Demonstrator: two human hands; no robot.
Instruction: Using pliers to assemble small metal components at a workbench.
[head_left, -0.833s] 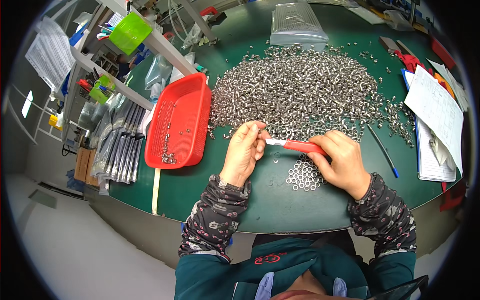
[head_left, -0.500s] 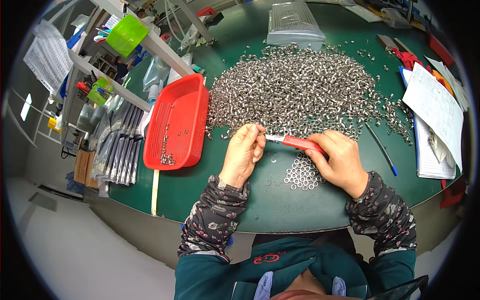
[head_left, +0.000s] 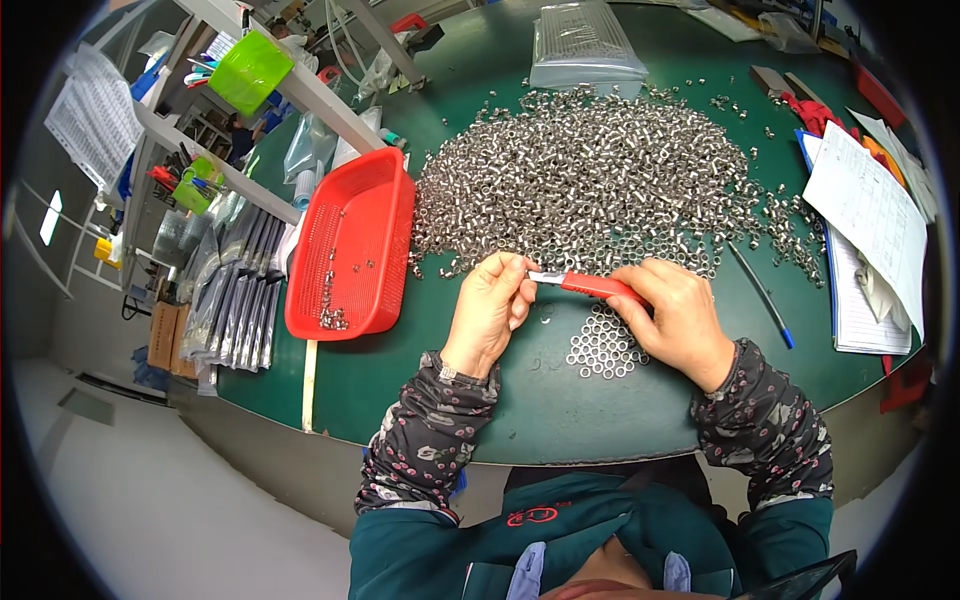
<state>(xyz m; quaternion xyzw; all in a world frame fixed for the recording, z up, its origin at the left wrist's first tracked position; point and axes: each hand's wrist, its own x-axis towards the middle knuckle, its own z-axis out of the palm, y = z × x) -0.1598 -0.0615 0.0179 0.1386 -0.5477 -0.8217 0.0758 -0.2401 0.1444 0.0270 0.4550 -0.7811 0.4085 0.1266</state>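
Observation:
My right hand (head_left: 682, 322) is closed round the red handle of a utility knife (head_left: 597, 286), its blade pointing left. The blade's tip meets the fingertips of my left hand (head_left: 488, 312). Pinched between that thumb and forefinger is a small metal ring (head_left: 527, 267), mostly hidden by the fingers. Just beyond both hands spreads a large heap of short shiny metal rings (head_left: 590, 180). A flat cluster of rings (head_left: 606, 345), lying on their ends, sits on the green table (head_left: 580, 425) below the knife.
To the left stands a red plastic basket (head_left: 350, 225) with a few metal pieces in it. A blue pen (head_left: 765, 300) and a clipboard with papers (head_left: 868, 220) lie at right. Behind the heap rests a stack of clear plastic trays (head_left: 587, 45).
The knife has shifted slightly left, its blade closer to my left fingertips. The view has moved a little; both hands keep their grips.

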